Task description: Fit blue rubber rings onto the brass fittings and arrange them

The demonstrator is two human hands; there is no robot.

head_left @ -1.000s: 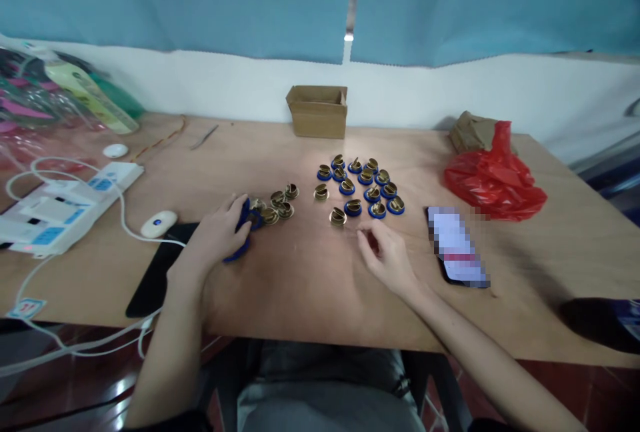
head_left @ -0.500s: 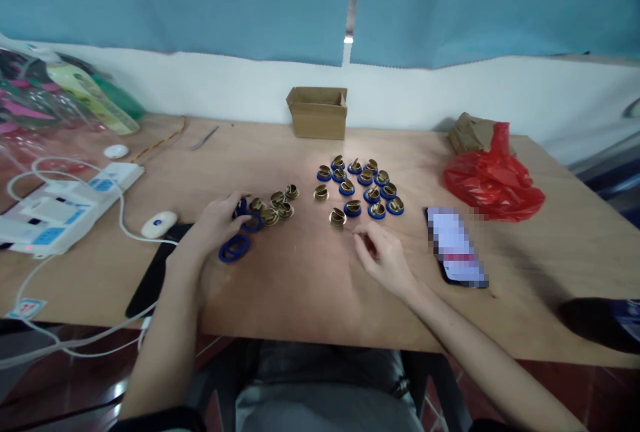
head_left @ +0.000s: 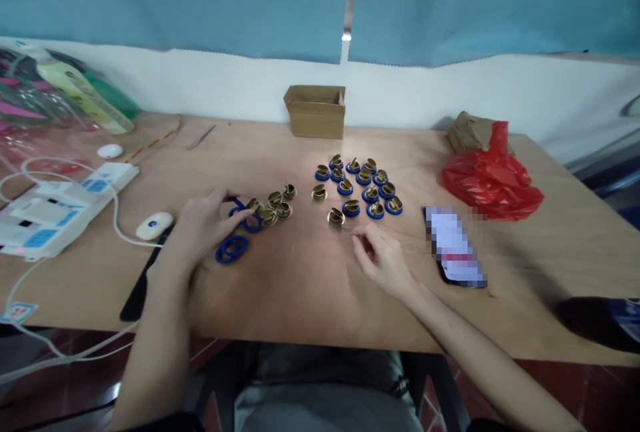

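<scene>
Head view: on the table (head_left: 295, 285), our left hand (head_left: 203, 224) curves around blue rings (head_left: 257, 224) beside clustered brass pieces (head_left: 283, 210); whether it grips, we cannot tell. Our right hand (head_left: 383, 255) is curled, contents hidden. A careless leftward-hand drag could scatter the cluster.

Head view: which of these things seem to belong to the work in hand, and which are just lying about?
Likely in use:
blue rings near the left hand
bare gold pieces
gold pieces with blue rings

Seemingly lying about:
phone
red bag
power strip
cardboard box (role unclear)
</scene>
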